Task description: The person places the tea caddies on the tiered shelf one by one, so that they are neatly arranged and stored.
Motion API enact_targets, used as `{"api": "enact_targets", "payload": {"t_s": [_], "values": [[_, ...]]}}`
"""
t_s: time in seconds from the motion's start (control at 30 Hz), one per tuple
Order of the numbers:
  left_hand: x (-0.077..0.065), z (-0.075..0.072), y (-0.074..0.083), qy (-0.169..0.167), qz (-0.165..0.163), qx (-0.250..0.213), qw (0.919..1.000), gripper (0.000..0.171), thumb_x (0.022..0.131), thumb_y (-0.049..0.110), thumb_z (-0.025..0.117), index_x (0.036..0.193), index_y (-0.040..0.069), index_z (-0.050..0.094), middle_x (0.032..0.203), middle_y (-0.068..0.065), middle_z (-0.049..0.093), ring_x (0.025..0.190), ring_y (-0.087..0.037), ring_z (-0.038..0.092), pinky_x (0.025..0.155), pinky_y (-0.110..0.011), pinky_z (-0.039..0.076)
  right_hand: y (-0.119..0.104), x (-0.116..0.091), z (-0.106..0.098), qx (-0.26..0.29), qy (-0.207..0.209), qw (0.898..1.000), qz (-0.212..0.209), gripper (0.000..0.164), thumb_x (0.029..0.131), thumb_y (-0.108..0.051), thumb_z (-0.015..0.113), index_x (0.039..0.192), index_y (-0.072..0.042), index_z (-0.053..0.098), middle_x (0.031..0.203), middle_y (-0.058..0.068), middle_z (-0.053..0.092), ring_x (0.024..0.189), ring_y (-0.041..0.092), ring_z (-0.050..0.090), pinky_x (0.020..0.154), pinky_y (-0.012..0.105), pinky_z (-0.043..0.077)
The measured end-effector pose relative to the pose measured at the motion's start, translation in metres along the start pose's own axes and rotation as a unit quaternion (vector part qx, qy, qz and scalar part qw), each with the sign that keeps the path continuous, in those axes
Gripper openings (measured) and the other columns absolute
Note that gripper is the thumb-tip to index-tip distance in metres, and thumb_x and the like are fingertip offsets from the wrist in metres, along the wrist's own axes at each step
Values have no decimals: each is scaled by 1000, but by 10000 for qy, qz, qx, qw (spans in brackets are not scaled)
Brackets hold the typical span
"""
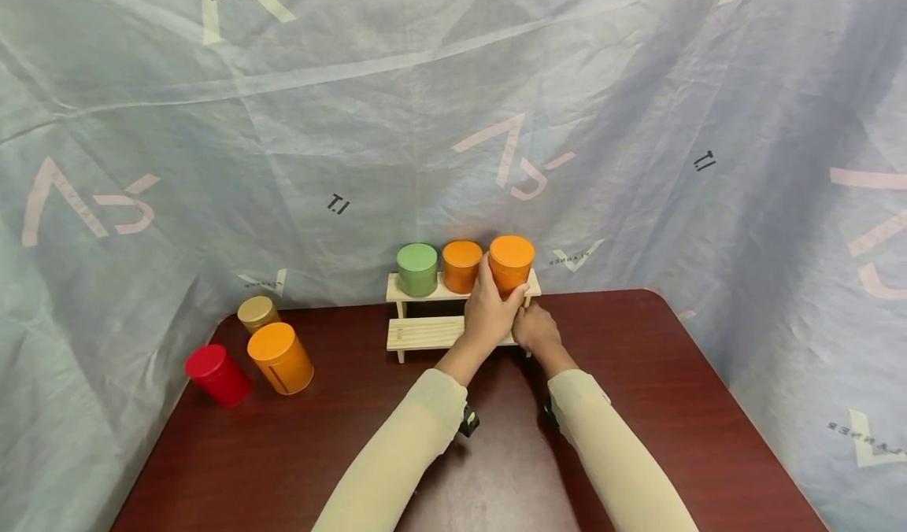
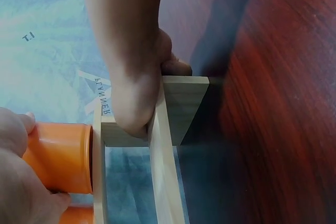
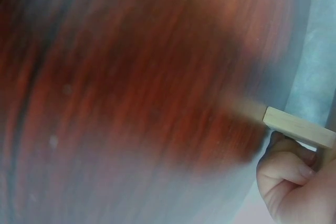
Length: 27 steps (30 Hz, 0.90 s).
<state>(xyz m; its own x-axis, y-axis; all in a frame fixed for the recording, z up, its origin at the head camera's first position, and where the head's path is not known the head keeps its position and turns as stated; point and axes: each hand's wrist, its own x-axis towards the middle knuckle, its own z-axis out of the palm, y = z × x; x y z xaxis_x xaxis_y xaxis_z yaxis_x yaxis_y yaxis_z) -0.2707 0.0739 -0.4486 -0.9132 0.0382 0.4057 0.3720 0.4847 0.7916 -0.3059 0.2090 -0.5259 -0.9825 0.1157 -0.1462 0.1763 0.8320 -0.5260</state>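
Observation:
A two-tier wooden stand [image 1: 425, 334] stands at the back of the table. My left hand [image 1: 487, 315] grips an orange canister [image 1: 512, 260] at the right end of the upper shelf, and its base is right at the board in the left wrist view. Beside it on that shelf are another orange canister [image 1: 462, 256] and a green canister [image 1: 417, 271]. My right hand [image 1: 536, 329] holds the stand's right end, its fingers curled round the lower board [image 2: 163, 145]. In the right wrist view a curled thumb and fingers [image 3: 286, 174] show beside a pale wooden end [image 3: 296, 125].
On the left of the dark red table [image 1: 340, 437] stand a red canister [image 1: 218, 374], a larger orange canister [image 1: 280, 359] and a gold-lidded canister [image 1: 258, 312]. A grey printed cloth [image 1: 397, 138] hangs close behind the stand and along both sides.

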Motion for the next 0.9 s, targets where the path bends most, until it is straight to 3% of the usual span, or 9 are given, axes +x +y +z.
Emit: {"api": "enact_targets", "payload": {"t_s": [0.13, 0.33, 0.57, 0.63, 0.8, 0.9], "values": [[4, 0, -2, 27, 72, -62, 10000, 90, 99, 36, 76, 166, 11, 22, 153, -17, 55, 127, -35, 66, 104, -55, 56, 0, 0, 0, 184, -4, 9998, 42, 60, 113, -41, 18, 136, -1, 55, 110, 23, 71, 62, 31, 67, 72, 48, 59], [9, 3, -4, 41, 33, -74, 10000, 90, 99, 34, 76, 166, 12, 22, 151, -18, 56, 125, -36, 67, 104, -55, 56, 1, 0, 0, 166, 11, 9998, 51, 59, 112, -40, 19, 138, -1, 54, 116, 25, 71, 72, 34, 69, 79, 52, 60], [15, 9, -5, -31, -67, -49, 10000, 90, 100, 37, 75, 167, 14, 19, 151, -17, 56, 122, -38, 69, 99, -57, 57, 0, 1, 0, 6, 96, 10000, 0, 60, 112, -38, 18, 145, 1, 49, 133, 30, 66, 96, 43, 71, 93, 59, 58], [16, 9, -5, -75, -84, -60, 9999, 91, 100, 38, 74, 167, 14, 18, 151, -18, 56, 123, -38, 68, 100, -57, 57, 0, 1, 0, -5, 91, 10000, 11, 60, 113, -38, 18, 146, 2, 49, 129, 29, 68, 91, 42, 72, 89, 57, 59], [20, 10, -7, -108, -66, 64, 9999, 89, 100, 36, 74, 166, 13, 18, 146, -20, 59, 121, -37, 69, 99, -55, 58, -1, 0, 2, 240, -10, 9997, 104, 61, 112, -42, 18, 139, 0, 53, 94, 22, 72, 57, 31, 68, 61, 45, 57], [22, 12, -7, -111, -16, 176, 9998, 88, 100, 36, 75, 165, 12, 19, 143, -22, 60, 119, -38, 71, 98, -54, 59, 1, 1, 1, 307, 11, 9994, 137, 61, 111, -43, 18, 135, -1, 55, 86, 19, 71, 51, 28, 65, 55, 40, 53]]}}
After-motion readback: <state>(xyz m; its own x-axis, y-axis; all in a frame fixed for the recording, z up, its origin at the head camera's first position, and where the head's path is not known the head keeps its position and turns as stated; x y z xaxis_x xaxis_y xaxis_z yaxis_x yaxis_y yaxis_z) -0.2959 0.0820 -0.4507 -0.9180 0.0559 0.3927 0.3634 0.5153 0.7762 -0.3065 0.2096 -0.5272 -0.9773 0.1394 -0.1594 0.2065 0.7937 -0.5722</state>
